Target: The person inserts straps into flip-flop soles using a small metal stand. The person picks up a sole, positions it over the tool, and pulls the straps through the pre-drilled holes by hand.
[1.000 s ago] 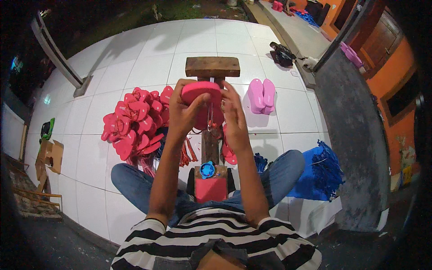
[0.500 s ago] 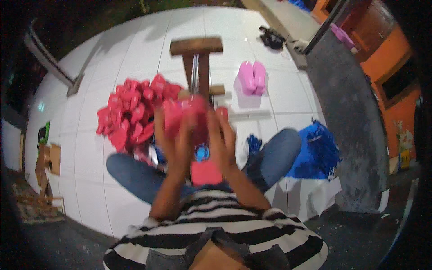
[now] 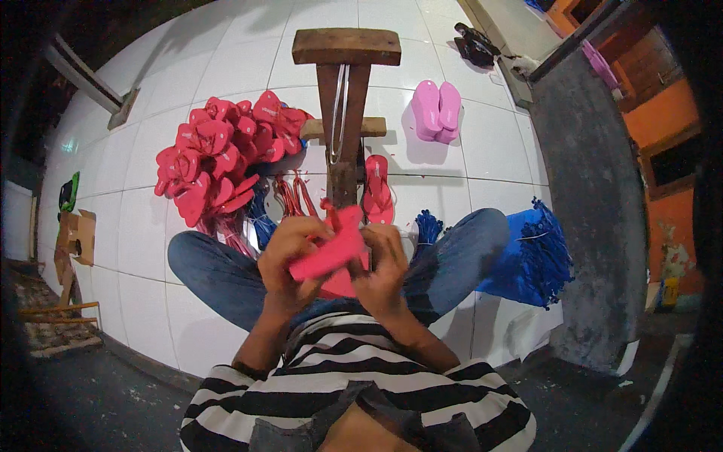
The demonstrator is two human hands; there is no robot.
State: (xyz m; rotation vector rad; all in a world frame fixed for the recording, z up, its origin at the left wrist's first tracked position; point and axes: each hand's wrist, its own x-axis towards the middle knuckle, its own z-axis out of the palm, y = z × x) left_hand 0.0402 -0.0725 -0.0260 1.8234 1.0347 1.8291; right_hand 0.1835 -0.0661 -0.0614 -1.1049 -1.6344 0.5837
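Over my lap, a pinkish-red flip-flop (image 3: 329, 255) is held tilted between my two hands and slightly blurred. My left hand (image 3: 289, 256) wraps its fingers round the left part of the sole. At the right end, my right hand (image 3: 382, 265) is closed with its fingertips against the flip-flop; exactly what they pinch is hidden. Below, another flat red piece (image 3: 338, 285) lies on my lap, partly covered. Just beyond my hands stands a wooden stand (image 3: 343, 98) with a crosspiece on top and a thin pale loop hanging down it. Beside its foot lies a red flip-flop (image 3: 378, 188) with a strap.
A heap of red flip-flop soles (image 3: 215, 154) sits at the left, with red straps (image 3: 294, 196) and blue straps (image 3: 260, 215) beside it. To the right are pink flip-flops (image 3: 437, 111), a small blue strap bundle (image 3: 428, 228) and a large blue strap bundle (image 3: 527, 256).
My hands have come down and closer to my body with the red flip-flop, and their fingers have closed further round it. The view has shifted, showing the stand's foot more plainly.
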